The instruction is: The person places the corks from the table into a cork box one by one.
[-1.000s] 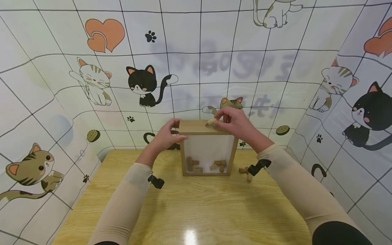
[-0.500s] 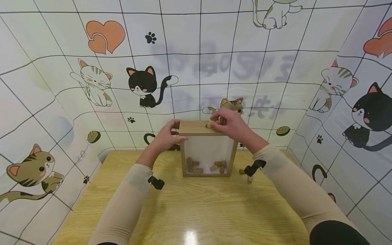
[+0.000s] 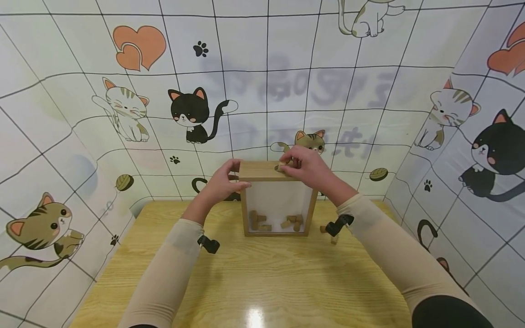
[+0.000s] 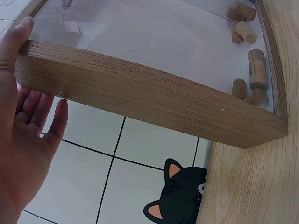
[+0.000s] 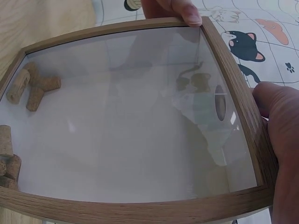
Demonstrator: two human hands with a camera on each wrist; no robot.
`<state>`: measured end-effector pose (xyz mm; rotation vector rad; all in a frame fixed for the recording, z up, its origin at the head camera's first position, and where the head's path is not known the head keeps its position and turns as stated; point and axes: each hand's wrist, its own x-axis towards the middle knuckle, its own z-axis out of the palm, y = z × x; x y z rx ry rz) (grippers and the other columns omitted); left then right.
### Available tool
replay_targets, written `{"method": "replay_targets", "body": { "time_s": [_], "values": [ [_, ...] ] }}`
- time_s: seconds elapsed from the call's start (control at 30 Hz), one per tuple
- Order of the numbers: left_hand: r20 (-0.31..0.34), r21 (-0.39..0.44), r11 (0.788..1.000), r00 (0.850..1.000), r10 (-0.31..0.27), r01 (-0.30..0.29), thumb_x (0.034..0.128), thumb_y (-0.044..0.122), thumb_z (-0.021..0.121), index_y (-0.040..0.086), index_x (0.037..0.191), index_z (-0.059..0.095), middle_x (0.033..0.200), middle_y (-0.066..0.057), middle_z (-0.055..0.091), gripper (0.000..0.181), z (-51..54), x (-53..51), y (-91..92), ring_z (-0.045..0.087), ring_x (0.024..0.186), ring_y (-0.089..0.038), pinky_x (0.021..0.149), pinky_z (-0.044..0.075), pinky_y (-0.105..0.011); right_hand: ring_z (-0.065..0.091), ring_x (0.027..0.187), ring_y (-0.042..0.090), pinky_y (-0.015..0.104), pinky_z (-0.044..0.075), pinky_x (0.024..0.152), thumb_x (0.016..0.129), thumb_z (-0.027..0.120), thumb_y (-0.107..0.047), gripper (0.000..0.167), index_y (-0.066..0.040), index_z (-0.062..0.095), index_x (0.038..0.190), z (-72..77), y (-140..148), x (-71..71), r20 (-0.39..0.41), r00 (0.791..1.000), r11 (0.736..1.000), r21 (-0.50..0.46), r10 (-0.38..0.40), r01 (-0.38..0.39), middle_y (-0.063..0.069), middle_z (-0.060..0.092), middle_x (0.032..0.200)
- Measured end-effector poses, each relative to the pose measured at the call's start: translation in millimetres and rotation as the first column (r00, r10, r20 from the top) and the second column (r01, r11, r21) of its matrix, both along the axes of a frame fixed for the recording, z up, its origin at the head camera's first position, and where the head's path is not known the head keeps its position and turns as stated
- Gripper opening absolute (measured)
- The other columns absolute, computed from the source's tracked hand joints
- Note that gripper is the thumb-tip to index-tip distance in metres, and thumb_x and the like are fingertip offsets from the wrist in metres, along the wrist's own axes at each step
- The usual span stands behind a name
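Observation:
A shallow wooden box with a clear front (image 3: 279,179) stands upright on the table. My left hand (image 3: 223,183) grips its upper left corner, thumb in front and fingers behind, as the left wrist view also shows of the hand (image 4: 28,135). At the top face, my right hand (image 3: 309,169) pinches a small cork (image 3: 281,166) at the round hole; the fingers partly hide it. In the right wrist view the hole (image 5: 220,102) shows through the clear front, while the cork is out of sight behind the frame beside my right hand (image 5: 286,140). Several corks (image 4: 258,70) lie inside, in two groups at the bottom.
A few loose corks (image 3: 334,239) lie on the wooden table (image 3: 254,273) to the right of the box, partly hidden by the right wrist camera. Behind the table hangs a white sheet with cat drawings (image 3: 190,111).
My right hand has shifted slightly left and down along the box top, and less of the cork shows between its fingers. My left hand keeps its grip on the corner.

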<state>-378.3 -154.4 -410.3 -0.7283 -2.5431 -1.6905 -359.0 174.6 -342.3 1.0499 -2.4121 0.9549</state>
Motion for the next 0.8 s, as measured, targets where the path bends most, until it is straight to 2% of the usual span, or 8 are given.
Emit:
{"method": "replay_targets", "body": {
  "time_s": [0.27, 0.57, 0.67, 0.8],
  "values": [
    [0.001, 0.003, 1.000, 1.000, 0.000, 0.000, 0.0928, 0.028, 0.093, 0.016, 0.156, 0.051, 0.141, -0.011, 0.058, 0.077, -1.3, -1.5, -0.1, 0.059, 0.127, -0.036, 0.104, 0.057, -0.056, 0.058, 0.079, 0.019, 0.039, 0.052, 0.068, 0.103, 0.080, -0.007, 0.012, -0.009, 0.079, 0.114, -0.9, 0, -1.4, -0.019, 1.000, 1.000, -0.020, -0.004, 0.004, 0.006, 0.068, 0.104],
    [0.003, -0.002, 1.000, 1.000, 0.007, -0.007, 0.0932, 0.026, 0.093, 0.016, 0.157, 0.051, 0.141, -0.011, 0.058, 0.077, 0.1, -0.7, 0.6, 0.060, 0.127, -0.036, 0.101, 0.059, -0.054, 0.056, 0.079, 0.018, 0.037, 0.050, 0.068, 0.106, 0.077, -0.013, 0.003, -0.011, 0.077, 0.108, 1.1, 3, 2.0, -0.038, 0.999, 0.999, -0.034, -0.002, 0.001, 0.002, 0.066, 0.102],
    [0.005, -0.002, 1.000, 1.000, 0.006, -0.006, 0.0932, 0.027, 0.092, 0.016, 0.157, 0.051, 0.141, -0.011, 0.058, 0.077, -0.4, -0.8, 0.6, 0.060, 0.127, -0.036, 0.101, 0.059, -0.054, 0.056, 0.079, 0.017, 0.036, 0.049, 0.069, 0.106, 0.077, -0.011, 0.002, -0.013, 0.077, 0.106, 2.7, 7, 5.9, -0.076, 0.997, 0.998, -0.066, -0.009, 0.004, 0.000, 0.065, 0.100],
    [0.006, 0.000, 1.000, 1.000, 0.002, -0.002, 0.0931, 0.028, 0.092, 0.016, 0.157, 0.050, 0.141, -0.011, 0.058, 0.077, -0.4, -0.6, -0.2, 0.060, 0.127, -0.036, 0.100, 0.059, -0.053, 0.056, 0.081, 0.017, 0.033, 0.049, 0.072, 0.103, 0.078, -0.004, 0.007, -0.011, 0.077, 0.104, 3.6, 19, 12.0, -0.167, 0.985, 0.993, -0.117, -0.032, 0.013, 0.001, 0.065, 0.098]
  ]
}}
